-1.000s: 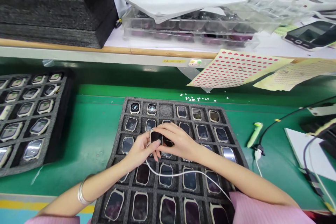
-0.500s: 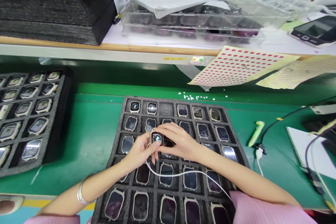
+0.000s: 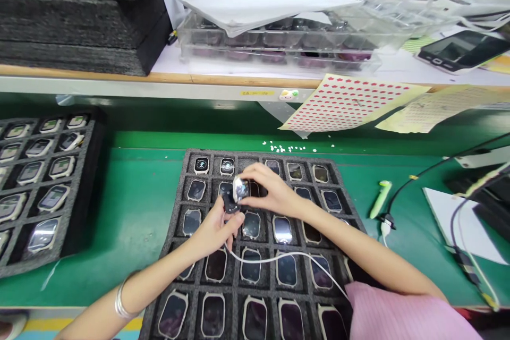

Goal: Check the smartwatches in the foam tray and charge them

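My right hand (image 3: 271, 188) grips a smartwatch case (image 3: 241, 189) by its edges between thumb and fingers, tilted, without a strap. Just left of it, my left hand (image 3: 218, 231) has its fingers closed around a small black charger (image 3: 230, 202), from which a white cable (image 3: 279, 260) runs off to the lower right. Watch and charger are very close; whether they touch I cannot tell. Both hands are over a dark foam tray (image 3: 258, 155) whose compartments hold strapless watches. Two watches in its back left corner, one of them this watch (image 3: 201, 164), have lit screens.
Another foam tray (image 3: 90, 154) of watches stands at left. A green pen-like tool (image 3: 380, 199), black cable (image 3: 410, 170) and white sheet (image 3: 458, 223) lie at right. Above runs a shelf (image 3: 159, 81) with foam blocks (image 3: 79, 26) and clear plastic trays (image 3: 279, 56). Behind it are other people.
The watch has come off the black charger and tilted in my right hand, which moved slightly up and right. The charger stays in my left hand, now exposed. The view has shifted slightly.
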A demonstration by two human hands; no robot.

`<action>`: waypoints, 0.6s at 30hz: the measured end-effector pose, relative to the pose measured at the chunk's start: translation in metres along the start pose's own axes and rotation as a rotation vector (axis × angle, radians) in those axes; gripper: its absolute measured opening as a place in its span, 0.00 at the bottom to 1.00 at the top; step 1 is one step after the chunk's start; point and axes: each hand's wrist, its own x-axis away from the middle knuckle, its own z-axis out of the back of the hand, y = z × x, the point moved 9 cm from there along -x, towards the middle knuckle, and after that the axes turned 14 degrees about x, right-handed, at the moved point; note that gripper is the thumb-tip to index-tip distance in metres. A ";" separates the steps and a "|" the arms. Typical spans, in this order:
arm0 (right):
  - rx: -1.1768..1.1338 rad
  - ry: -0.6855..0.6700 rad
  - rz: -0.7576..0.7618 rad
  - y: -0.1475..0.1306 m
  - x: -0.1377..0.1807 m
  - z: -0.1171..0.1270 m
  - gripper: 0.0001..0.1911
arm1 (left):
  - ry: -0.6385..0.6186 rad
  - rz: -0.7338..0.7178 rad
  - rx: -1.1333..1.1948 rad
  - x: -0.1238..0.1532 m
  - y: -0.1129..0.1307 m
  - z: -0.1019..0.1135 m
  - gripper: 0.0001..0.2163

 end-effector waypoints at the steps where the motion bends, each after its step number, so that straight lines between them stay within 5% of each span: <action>1: 0.037 0.015 -0.039 0.013 -0.002 0.000 0.22 | -0.002 0.000 0.017 -0.001 0.000 -0.001 0.20; 5: 0.223 -0.004 -0.132 0.050 -0.008 -0.006 0.19 | -0.035 0.013 0.021 -0.004 0.000 -0.006 0.20; 13: 0.375 -0.160 -0.180 0.059 0.004 0.021 0.18 | 0.003 0.105 0.004 0.003 0.000 -0.017 0.15; 18: 0.357 -0.226 -0.223 0.080 0.017 0.016 0.17 | -0.011 0.157 0.140 -0.005 -0.002 -0.036 0.15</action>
